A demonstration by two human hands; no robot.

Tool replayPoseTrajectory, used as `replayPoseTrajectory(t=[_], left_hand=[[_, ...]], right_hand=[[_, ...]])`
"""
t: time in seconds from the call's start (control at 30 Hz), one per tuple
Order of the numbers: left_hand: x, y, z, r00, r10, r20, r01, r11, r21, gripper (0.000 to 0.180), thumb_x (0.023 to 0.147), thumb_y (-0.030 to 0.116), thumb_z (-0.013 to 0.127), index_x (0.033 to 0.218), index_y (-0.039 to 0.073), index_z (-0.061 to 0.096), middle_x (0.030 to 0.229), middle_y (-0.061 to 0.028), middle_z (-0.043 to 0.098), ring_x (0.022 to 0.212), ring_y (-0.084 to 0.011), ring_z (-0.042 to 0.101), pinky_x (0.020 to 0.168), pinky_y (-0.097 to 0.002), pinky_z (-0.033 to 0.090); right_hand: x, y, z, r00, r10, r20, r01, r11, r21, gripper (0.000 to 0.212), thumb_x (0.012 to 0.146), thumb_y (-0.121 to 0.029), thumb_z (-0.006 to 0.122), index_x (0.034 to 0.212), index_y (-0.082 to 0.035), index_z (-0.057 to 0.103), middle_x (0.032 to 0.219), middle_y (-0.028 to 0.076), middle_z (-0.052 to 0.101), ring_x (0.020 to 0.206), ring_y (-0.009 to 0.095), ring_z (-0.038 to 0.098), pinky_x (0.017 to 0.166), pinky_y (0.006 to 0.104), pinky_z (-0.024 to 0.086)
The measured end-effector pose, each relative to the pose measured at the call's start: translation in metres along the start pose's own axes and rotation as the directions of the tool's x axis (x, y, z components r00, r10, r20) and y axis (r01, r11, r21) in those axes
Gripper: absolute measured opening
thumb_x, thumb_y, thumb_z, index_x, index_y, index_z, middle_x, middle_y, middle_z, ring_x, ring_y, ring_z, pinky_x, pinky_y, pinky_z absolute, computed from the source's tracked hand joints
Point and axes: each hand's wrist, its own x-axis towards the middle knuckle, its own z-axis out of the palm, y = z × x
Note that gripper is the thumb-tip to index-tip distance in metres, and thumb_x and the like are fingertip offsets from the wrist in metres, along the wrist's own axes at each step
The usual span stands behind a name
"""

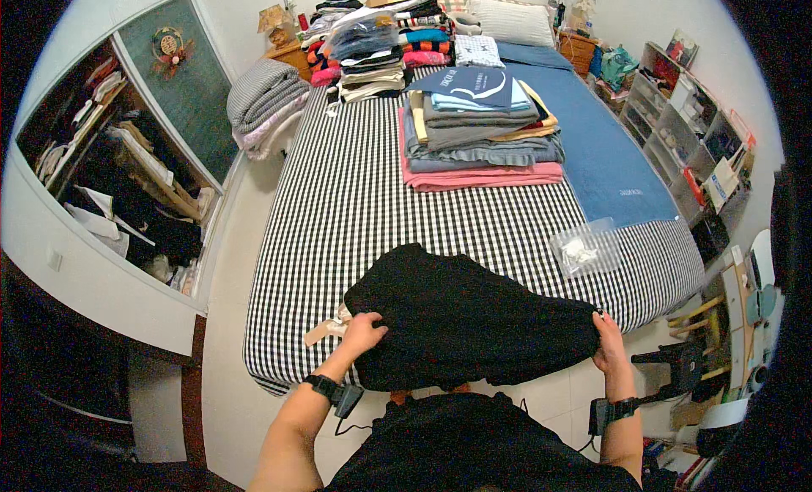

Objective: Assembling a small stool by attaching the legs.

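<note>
Black garment over checked bed; left hand, right hand apart, gripping opposite ends. Straightening, seemingly; next move needs even tension.

Black garment, spread sideways (narrower at right), held at both sides, over near bed edge

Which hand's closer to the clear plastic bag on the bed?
Right. The right hand holds the black garment's right end, just nearer the person than the bag. The left hand is at the garment's left end, well left of the bag.
</note>
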Motion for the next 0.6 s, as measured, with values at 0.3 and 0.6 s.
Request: replayPoseTrajectory(t=[0.3, 0.6], left_hand=[[-0.02, 0.035, -0.085, 0.943, -0.288, -0.166, -0.068, 0.322, -0.944, 0.029, 0.079, 0.006, 0.06, 0.106, -0.003, 0.054, 0.095, -0.0054, 0.058, 0.086, -0.0121, 0.054, 0.079, -0.0244, 0.042], [-0.067, -0.005, -0.074, 0.921, -0.318, 0.225, 0.37, 0.53, -0.763, 0.056, 0.086, 0.031, 0.055, 0.124, -0.008, 0.041, 0.122, -0.0175, 0.05, 0.109, -0.0236, 0.05, 0.093, -0.031, 0.038]], right_hand=[[0.031, -0.033, 0.026, 0.979, -0.162, 0.128, 0.159, 0.987, 0.034, 0.024, 0.091, -0.022, 0.047, 0.105, -0.002, 0.05, 0.098, 0.009, 0.06, 0.086, 0.02, 0.059, 0.074, 0.0336, 0.05], [0.034, -0.034, 0.059, 0.957, 0.101, 0.273, -0.011, 0.95, -0.312, 0.022, 0.086, -0.018, 0.054, 0.098, 0.001, 0.054, 0.094, 0.008, 0.06, 0.084, 0.018, 0.057, 0.078, 0.0329, 0.046]])
